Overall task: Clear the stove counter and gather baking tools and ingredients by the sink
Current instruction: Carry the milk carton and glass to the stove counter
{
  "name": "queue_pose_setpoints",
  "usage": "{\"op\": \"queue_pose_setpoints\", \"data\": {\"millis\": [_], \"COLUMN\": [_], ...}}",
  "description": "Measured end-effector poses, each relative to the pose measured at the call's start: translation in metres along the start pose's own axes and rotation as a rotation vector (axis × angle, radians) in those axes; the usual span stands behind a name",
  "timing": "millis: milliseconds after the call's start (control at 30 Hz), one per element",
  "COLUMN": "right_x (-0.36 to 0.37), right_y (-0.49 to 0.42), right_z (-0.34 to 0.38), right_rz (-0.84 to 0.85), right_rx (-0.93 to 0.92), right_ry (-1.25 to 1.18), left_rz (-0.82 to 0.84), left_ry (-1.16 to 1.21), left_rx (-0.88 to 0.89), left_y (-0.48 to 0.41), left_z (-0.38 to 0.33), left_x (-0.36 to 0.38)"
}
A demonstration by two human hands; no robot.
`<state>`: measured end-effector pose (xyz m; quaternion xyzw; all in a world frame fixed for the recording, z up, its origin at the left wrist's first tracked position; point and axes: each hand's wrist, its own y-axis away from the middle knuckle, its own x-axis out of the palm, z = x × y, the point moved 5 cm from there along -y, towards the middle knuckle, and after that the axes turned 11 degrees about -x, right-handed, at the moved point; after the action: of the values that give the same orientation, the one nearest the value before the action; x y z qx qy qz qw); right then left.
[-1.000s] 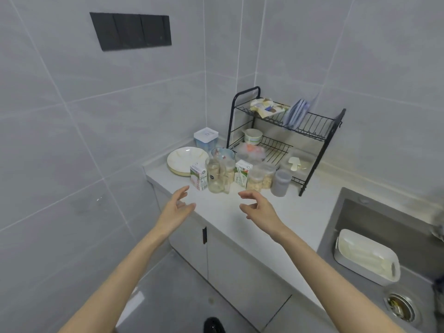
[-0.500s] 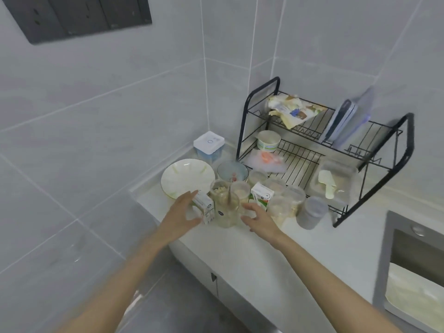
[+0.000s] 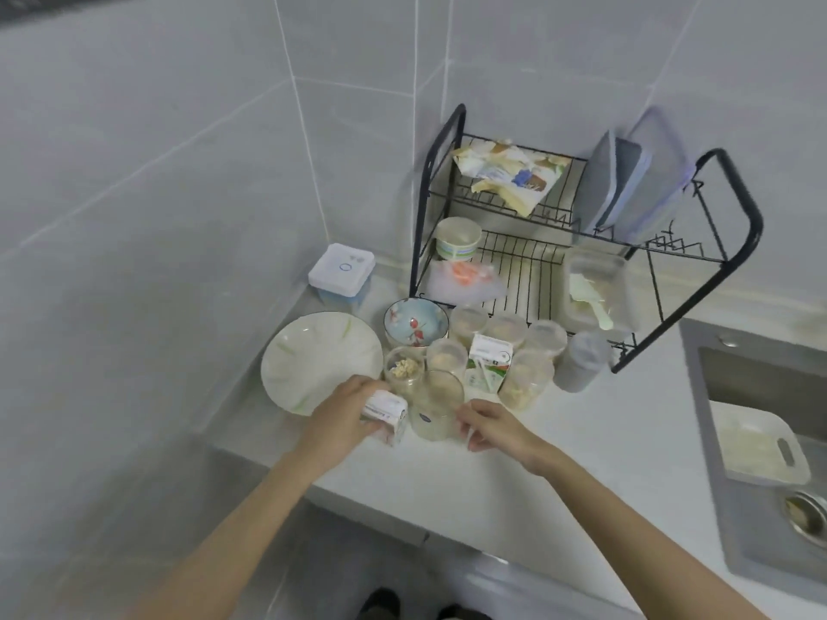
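The person stands at the white counter (image 3: 581,445), both bare arms reaching toward a cluster of containers in the corner.

Left hand (image 3: 340,420): fingers curled closed around a small white carton (image 3: 385,413), which is tilted and sits at the near edge of the cluster, just beside the white plate (image 3: 320,360).

Right hand (image 3: 494,427): fingers partly curled, tips touching or just beside the glass jar (image 3: 436,409); whether it has a grip on the jar cannot be told. The jar stands upright between the two hands, next to the carton.

Behind the jar: a second small carton with green print (image 3: 488,362), upright, ringed by several clear lidded tubs (image 3: 526,384) holding pale contents; a small glass with crumbled matter (image 3: 404,369); a grey cup (image 3: 581,360) at the right end. A floral bowl (image 3: 416,322) stands behind these, near the plate. A square white-lidded box (image 3: 342,272) sits against the wall.

A black two-tier wire rack (image 3: 734,203) stands behind the cluster. Upper tier: a crumpled packet (image 3: 510,174) and upright lids (image 3: 626,181). Lower tier: a paper tub (image 3: 458,237), a clear bag (image 3: 461,279), a clear box with a pale scoop (image 3: 595,288).

The sink (image 3: 760,534) lies to the right, well apart from the cluster, with a white tray (image 3: 756,445) inside it. Detail is blurred throughout
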<state>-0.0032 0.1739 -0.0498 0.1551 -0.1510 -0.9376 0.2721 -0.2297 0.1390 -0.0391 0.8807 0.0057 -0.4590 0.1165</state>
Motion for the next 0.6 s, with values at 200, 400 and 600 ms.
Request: {"op": "queue_pose_setpoints", "data": {"millis": [200, 400, 600], "right_x": [0.02, 0.034, 0.02], "right_y": [0.013, 0.036, 0.079], "right_z": [-0.003, 0.001, 0.0], "right_rz": [-0.178, -0.272, -0.489], "right_rx": [0.058, 0.023, -0.011], "right_ry": [-0.114, -0.181, -0.222], "left_rz": [0.092, 0.163, 0.273], "left_ry": [0.064, 0.071, 0.084], "left_rx": [0.106, 0.202, 0.304], "left_y": [-0.015, -0.014, -0.007], "left_z": [0.007, 0.002, -0.029], "left_x": [-0.007, -0.003, 0.006]}}
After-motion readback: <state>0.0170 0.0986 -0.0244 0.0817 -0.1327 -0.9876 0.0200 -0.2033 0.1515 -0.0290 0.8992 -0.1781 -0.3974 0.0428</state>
